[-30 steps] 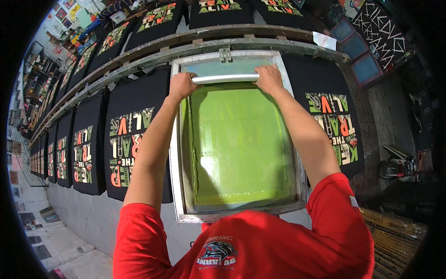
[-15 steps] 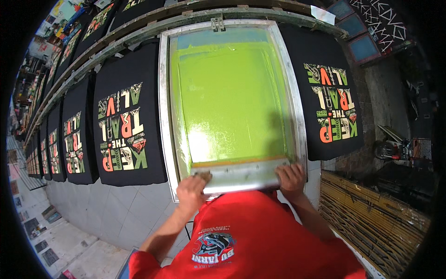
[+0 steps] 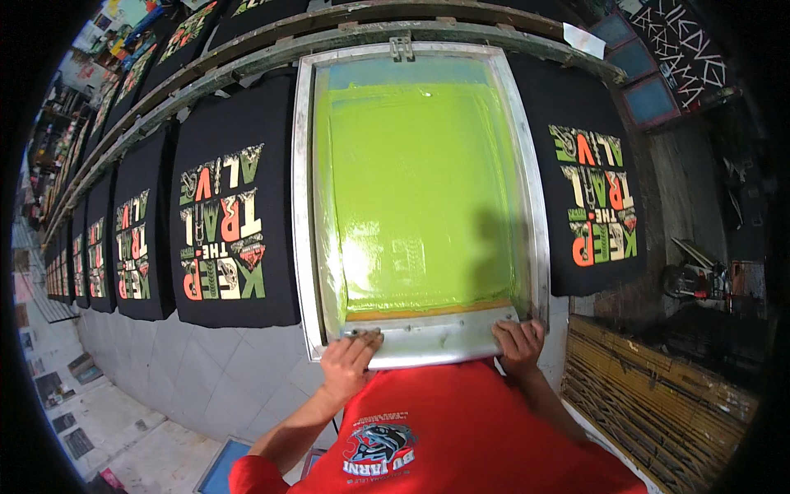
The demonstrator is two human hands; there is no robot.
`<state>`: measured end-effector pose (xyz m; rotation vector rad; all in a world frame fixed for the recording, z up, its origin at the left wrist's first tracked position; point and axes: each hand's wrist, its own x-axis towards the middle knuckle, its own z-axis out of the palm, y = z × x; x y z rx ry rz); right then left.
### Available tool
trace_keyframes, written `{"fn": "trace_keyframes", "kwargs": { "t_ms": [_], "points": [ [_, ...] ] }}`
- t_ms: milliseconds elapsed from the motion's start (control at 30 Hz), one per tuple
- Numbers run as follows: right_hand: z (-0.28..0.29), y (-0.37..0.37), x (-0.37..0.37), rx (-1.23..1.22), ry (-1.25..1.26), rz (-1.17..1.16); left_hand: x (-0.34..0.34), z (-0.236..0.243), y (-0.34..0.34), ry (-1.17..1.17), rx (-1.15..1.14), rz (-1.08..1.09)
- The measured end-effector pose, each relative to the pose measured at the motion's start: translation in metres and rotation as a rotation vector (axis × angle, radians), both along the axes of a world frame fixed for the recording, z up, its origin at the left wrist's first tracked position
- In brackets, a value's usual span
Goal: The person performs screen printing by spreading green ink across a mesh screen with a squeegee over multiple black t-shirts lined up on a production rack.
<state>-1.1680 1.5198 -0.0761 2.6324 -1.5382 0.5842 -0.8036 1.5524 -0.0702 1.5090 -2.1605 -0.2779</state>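
A wide metal squeegee (image 3: 440, 334) with an orange blade edge lies across the near end of a screen printing frame (image 3: 536, 222). My left hand (image 3: 350, 360) is closed round its left end, and my right hand (image 3: 520, 344) grips its right end. Bright lime-green ink (image 3: 411, 181) coats the mesh from the blade up toward the far end. Glare shows at its lower left, and a shadow falls on its right. What lies beneath the screen is hidden. My red shirt covers the area just below the squeegee.
Black printed T-shirts on boards stand left (image 3: 222, 214) and right (image 3: 597, 198) of the frame, with several more receding to the left. A metal rail (image 3: 271, 62) with a hinge clamp (image 3: 401, 49) runs behind the frame. Bamboo slats (image 3: 650, 395) lie at lower right.
The squeegee and both hands have moved slightly nearer to my body, toward the frame's near end. The whole view has shifted a little. Both hands keep their grip.
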Motion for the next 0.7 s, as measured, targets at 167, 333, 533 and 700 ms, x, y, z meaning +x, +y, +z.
{"fn": "trace_keyframes", "kwargs": {
  "t_ms": [167, 333, 533, 700],
  "points": [
    [-0.013, -0.050, 0.011, -0.076, 0.005, -0.017, 0.006, -0.019, -0.042, -0.050, -0.063, 0.015],
    [-0.018, -0.158, 0.025, -0.077, -0.005, 0.047, 0.023, -0.026, -0.139, -0.047, -0.159, 0.022],
    [-0.016, -0.320, 0.057, -0.125, -0.059, 0.059, 0.047, -0.034, -0.291, -0.008, -0.294, 0.081],
    [0.034, -0.457, 0.077, 0.098, 0.159, 0.061, 0.064, 0.025, -0.434, -0.251, 0.127, 0.227]
  ]
}}
